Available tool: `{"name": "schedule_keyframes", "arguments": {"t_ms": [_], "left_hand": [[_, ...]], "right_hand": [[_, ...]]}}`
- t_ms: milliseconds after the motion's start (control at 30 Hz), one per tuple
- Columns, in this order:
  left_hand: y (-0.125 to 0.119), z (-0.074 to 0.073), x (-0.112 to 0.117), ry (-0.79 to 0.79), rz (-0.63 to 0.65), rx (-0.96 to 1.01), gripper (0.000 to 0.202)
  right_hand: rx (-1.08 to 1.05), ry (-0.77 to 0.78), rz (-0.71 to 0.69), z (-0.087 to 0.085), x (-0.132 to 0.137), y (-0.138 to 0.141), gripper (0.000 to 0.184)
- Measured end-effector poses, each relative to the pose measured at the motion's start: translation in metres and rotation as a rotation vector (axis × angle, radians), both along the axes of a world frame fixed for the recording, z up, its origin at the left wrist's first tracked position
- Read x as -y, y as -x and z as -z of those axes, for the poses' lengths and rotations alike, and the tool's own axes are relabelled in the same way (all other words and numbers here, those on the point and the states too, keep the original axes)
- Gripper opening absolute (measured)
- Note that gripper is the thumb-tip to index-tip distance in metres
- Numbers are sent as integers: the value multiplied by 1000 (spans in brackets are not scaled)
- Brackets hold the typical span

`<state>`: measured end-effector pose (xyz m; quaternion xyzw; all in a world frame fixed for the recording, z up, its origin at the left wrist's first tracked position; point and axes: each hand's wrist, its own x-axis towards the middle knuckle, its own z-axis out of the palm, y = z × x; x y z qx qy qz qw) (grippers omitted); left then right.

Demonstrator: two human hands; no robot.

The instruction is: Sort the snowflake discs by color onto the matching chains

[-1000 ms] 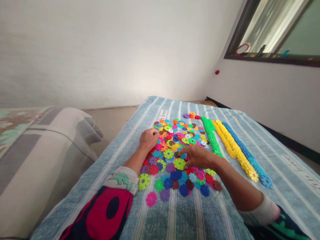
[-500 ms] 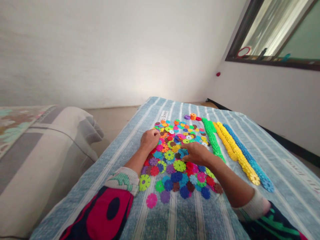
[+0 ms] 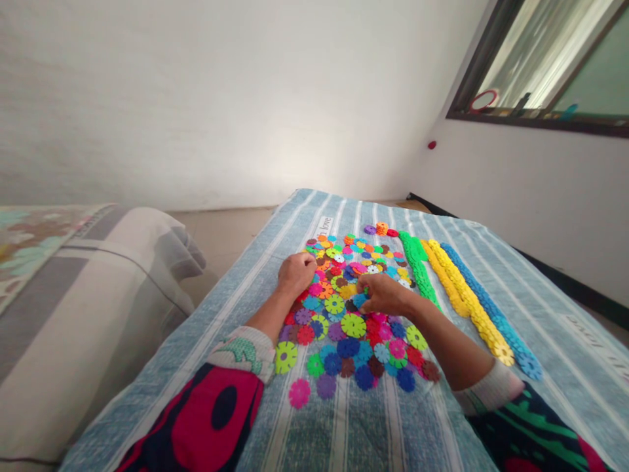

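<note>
Many notched, flower-shaped plastic discs (image 3: pixel 352 325) in mixed colours lie scattered over a striped blue bedcover (image 3: pixel 230 314). My left hand (image 3: pixel 296 272) rests at the left edge of the discs with its fingers curled closed; what they hold, if anything, is hidden. Over the middle of the pile, the thumb and fingers of my right hand (image 3: pixel 386 294) are pinched together, and a bit of a green disc (image 3: pixel 366 290) shows at the fingertips. Yellow, blue and dark discs lie just beside them.
Right of the pile lie long rows of same-coloured discs: a green row (image 3: pixel 420 269), a yellow row (image 3: pixel 474 308) and a blue row (image 3: pixel 496 314). Small purple, orange and red stacks (image 3: pixel 382 229) sit at the far end. A cloth-covered piece of furniture (image 3: pixel 128 282) stands to the left.
My right hand's fingers have drawn together, and a bit of green now shows at their tips. My left hand stays almost in place. The view has shifted slightly.
</note>
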<state>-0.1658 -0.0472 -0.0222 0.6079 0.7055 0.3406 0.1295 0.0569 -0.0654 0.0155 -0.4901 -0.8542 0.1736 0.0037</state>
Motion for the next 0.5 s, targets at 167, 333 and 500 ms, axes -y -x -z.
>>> {"name": "schedule_keyframes", "arguments": {"t_ms": [167, 333, 500], "left_hand": [[0, 0, 0, 0, 11, -8, 23], [0, 1, -1, -10, 19, -12, 24], [1, 2, -1, -8, 19, -15, 24]], "right_hand": [[-45, -14, 4, 3, -1, 1, 31], [-84, -45, -8, 7, -1, 0, 30], [-108, -83, -5, 7, 0, -3, 25]]}}
